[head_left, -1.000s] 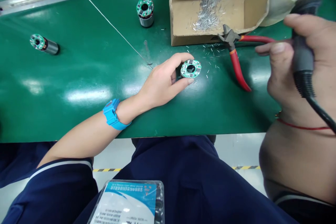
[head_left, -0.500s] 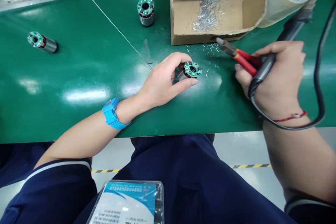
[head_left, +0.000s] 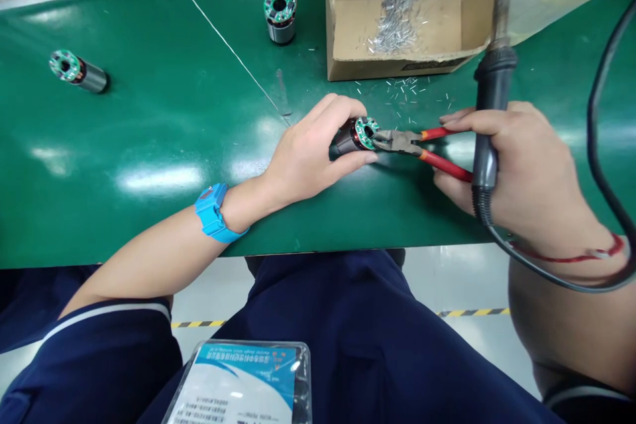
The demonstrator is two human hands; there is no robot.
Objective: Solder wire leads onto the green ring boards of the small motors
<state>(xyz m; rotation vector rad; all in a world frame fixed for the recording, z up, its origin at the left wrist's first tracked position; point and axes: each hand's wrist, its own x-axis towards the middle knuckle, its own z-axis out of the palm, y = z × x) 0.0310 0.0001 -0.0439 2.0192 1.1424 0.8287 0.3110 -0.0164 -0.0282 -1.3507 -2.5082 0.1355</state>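
My left hand [head_left: 313,146] is closed around a small motor stator [head_left: 348,139], a metal cylinder capped by a round green circuit board [head_left: 366,133]. The cylinder lies tilted, its board facing right. In my right hand [head_left: 531,165] are red-handled cutting pliers [head_left: 400,141], their handles spread and their jaws at the board's right edge. That same hand also carries a soldering iron [head_left: 489,93], held across the palm with its tip pointing away from me. Whether the jaws grip anything at the board is too small to tell.
Two similar stators stand or lie apart: an upright stator [head_left: 281,16] and a tilted stator [head_left: 79,71]. A cardboard box [head_left: 387,69] holds wire clippings and a fan. Loose clippings [head_left: 407,89] are scattered before it. Solder wire [head_left: 213,28] crosses the table; the iron's cable [head_left: 599,119] loops at right.
My right hand has brought the pliers left and down to the circuit board, with the handles now spread. The soldering iron has swung more upright. My left hand has tipped the stator rightward.
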